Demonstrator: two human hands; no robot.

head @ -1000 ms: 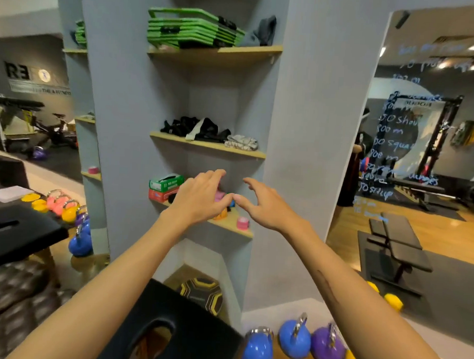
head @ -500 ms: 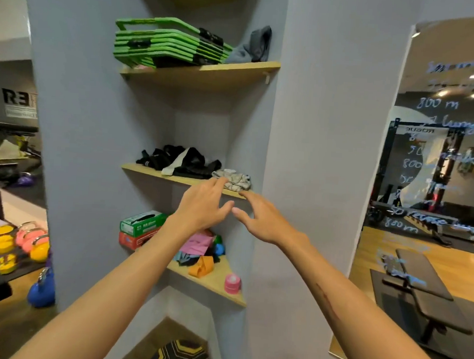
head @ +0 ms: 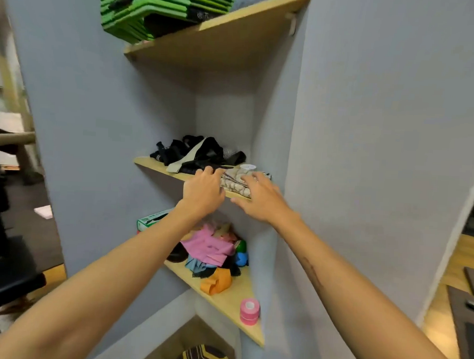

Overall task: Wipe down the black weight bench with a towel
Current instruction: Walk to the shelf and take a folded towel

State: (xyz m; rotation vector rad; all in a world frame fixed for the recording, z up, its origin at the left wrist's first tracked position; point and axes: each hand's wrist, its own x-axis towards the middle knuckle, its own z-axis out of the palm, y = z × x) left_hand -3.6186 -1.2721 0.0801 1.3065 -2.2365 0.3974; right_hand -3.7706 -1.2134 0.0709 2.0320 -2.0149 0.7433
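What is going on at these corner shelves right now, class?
A person is reaching with both hands to the middle wooden shelf. The left hand and right hand sit on either side of a folded, pale patterned towel at the shelf's front edge. Neither hand has plainly gripped it yet. No wiping has begun, and the weight bench is out of view.

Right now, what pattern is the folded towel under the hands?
Beige-and-white mottled pattern on the towel, seen from the head view.

Two bare forearms are showing, no sleeves reaching them; the left hand [head: 203, 192] is bearing no rings, and a dark elongated mark is running along the right forearm [head: 312, 272].
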